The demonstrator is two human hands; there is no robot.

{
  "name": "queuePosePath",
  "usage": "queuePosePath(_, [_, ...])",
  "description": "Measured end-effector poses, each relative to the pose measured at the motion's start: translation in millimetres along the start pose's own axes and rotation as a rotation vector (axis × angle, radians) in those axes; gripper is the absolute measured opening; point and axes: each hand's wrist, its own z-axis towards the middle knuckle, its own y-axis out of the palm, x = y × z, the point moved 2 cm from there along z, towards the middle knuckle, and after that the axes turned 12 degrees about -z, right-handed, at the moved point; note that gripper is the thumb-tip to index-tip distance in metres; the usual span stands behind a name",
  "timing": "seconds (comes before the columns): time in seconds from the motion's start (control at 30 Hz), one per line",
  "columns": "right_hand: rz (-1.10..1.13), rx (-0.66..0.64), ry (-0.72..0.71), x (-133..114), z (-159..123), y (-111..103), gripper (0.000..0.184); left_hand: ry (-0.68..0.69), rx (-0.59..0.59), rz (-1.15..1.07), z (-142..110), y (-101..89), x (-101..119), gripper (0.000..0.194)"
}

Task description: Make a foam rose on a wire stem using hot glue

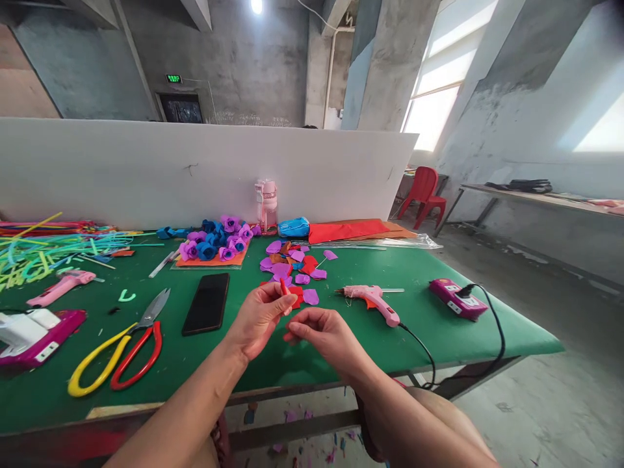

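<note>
My left hand (258,318) pinches a small red paper piece (284,286), which sticks up between thumb and forefinger. Close beside it, my right hand (324,335) has its thumb and fingers pressed together; what they hold, if anything, is too small to make out. Just beyond both hands lie loose purple paper petals (280,269), with red and brown ones among them. To the right, a pink glue gun (373,298) rests on the green tabletop (312,354), its cord running off the front edge. A black phone (207,304) lies left of my left hand.
Scissors (131,348) with yellow and red handles lie at left, near a second pink glue gun (63,286). Purple and blue paper flowers (219,242) are piled behind the phone. A pink bottle (266,205) stands by the white partition (195,162). A power strip (458,299) sits right.
</note>
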Motion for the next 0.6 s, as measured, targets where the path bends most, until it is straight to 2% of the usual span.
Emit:
queuePosePath(0.17, [0.217,-0.013,0.071,6.8,3.5,0.3,0.027,-0.048,-0.052,-0.043,6.7,-11.5,0.7,0.039])
queuePosePath(0.23, [0.275,0.003,0.091,7.8,5.1,-2.0,0.027,-0.032,0.009,-0.051,10.2,-18.9,3.9,0.042])
queuePosePath(0.33, [0.291,0.01,0.088,8.4,6.5,-5.2,0.027,-0.022,0.089,-0.04,13.6,-25.7,6.2,0.035])
queuePosePath(0.47, [0.311,-0.032,0.085,10.5,6.5,-4.1,0.026,-0.037,0.053,-0.016,13.1,-22.7,3.3,0.025])
queuePosePath(0.6, [0.332,-0.086,0.093,12.5,6.4,1.0,0.026,-0.087,0.027,-0.033,10.7,-15.7,-0.7,0.023])
